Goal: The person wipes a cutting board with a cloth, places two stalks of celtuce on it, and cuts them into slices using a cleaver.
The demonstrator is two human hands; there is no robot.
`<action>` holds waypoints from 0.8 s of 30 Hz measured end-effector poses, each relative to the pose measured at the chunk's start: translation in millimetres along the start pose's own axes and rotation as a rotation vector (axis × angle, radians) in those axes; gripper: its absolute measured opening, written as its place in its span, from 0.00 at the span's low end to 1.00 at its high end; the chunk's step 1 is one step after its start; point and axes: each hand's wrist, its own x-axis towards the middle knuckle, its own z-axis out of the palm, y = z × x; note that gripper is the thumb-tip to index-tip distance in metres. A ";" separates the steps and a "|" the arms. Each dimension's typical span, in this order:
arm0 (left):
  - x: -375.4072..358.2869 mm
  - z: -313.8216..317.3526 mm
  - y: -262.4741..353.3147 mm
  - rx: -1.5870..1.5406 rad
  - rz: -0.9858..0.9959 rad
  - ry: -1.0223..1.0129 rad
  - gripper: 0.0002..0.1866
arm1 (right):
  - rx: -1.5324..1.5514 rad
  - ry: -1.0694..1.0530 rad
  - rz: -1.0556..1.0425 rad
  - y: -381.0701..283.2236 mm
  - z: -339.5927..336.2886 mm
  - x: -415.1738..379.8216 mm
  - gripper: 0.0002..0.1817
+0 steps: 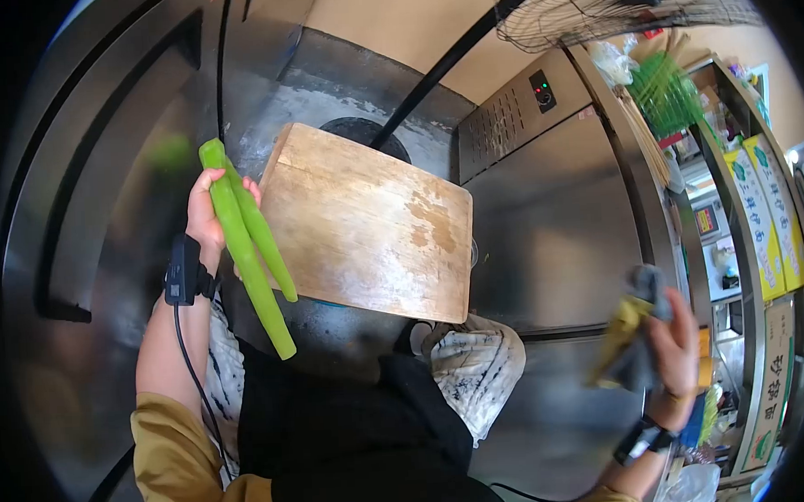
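Note:
In my left hand (205,210) are two long, pale green peeled celtuce stems (240,240), their tops gripped together and their lower ends spread apart. My fingers are closed round them, partly hidden behind the stems, close to the left edge of a wooden cutting board (365,230). The board is tilted in view, with worn, darker patches at its upper right. Over on the right, my right hand (675,342) is closed on a grey and yellow cloth (626,340), which motion smears. The cloth is apart from the board.
A steel cabinet (553,208) stands right of the board, and steel doors (121,191) line the left. Behind the board rises a fan's black pole (457,65). Shelves at right hold a green basket (664,91) and yellow boxes (764,217).

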 end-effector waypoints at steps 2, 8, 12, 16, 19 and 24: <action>-0.2 -8.1 0.5 0.092 0.005 0.009 0.18 | -0.025 -0.199 0.050 17.2 55.0 40.8 0.16; 1.4 -7.8 3.4 0.165 0.001 0.105 0.16 | 0.005 -0.230 0.117 182.1 206.5 134.3 0.19; -4.4 -0.9 0.0 0.183 0.049 0.148 0.16 | -0.677 -0.066 0.107 249.9 316.5 115.1 0.30; -4.6 -1.7 3.0 0.174 0.074 0.124 0.15 | -0.516 0.127 -0.126 208.2 356.7 90.0 0.24; -7.5 0.9 2.2 0.165 0.086 0.110 0.15 | -0.173 -0.153 -0.362 154.6 361.6 65.3 0.21; -7.4 -1.3 5.5 0.130 0.090 0.108 0.15 | -0.074 -0.728 -0.589 71.9 360.8 55.0 0.21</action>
